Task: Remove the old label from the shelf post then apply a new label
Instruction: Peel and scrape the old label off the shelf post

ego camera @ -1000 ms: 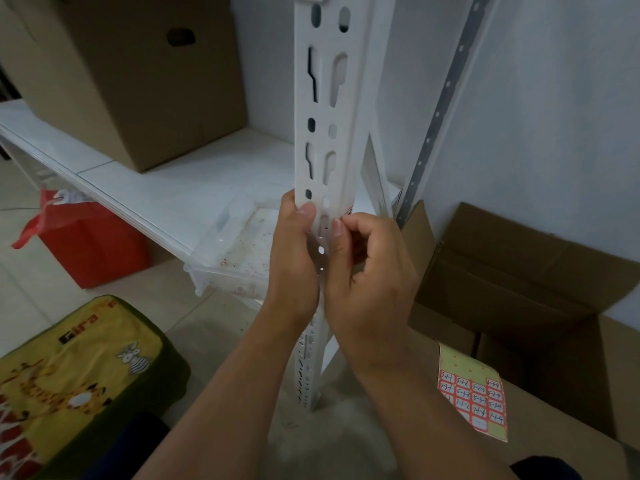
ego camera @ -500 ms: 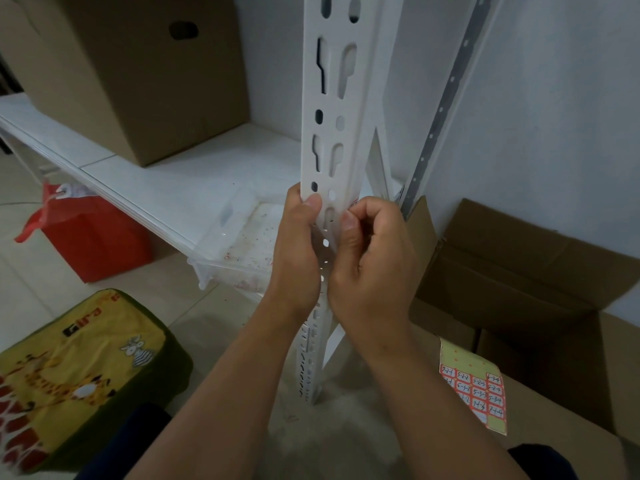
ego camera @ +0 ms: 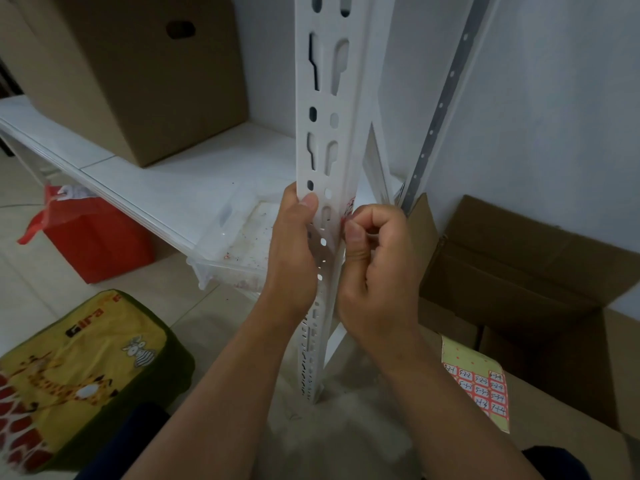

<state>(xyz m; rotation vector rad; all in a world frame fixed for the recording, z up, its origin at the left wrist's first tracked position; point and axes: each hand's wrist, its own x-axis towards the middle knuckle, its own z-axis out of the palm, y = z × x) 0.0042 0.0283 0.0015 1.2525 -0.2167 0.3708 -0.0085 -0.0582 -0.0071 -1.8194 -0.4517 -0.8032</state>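
A person peels the old label [ego camera: 349, 210] from a white shelf post [ego camera: 323, 140], its red-and-white edge showing on the post's right face just above the right hand [ego camera: 375, 271]. That hand's fingers are curled tight, thumb and forefinger pinching at the label's lower edge; how much of the label has lifted is hidden by the knuckles. The left hand [ego camera: 294, 252] wraps the post from the left, thumb pressed flat on the slotted front face, steadying it. To judge from the pinch, the step in hand is the peel itself, and it seems best done slowly, drawing the lifted corner back low along the face of the post, not straight out, so the paper comes away whole and leaves little residue where the new one must stick. The left hand's brace matters, since the post could flex or swing under the pull. A sheet of new labels [ego camera: 479, 386], red-bordered and hand-numbered, lies on a cardboard box [ego camera: 561, 455] near the right forearm, within easy reach for the second half of the task, which has not begun. A larger box [ego camera: 138, 81] stands on the shelf [ego camera: 180, 181] behind.
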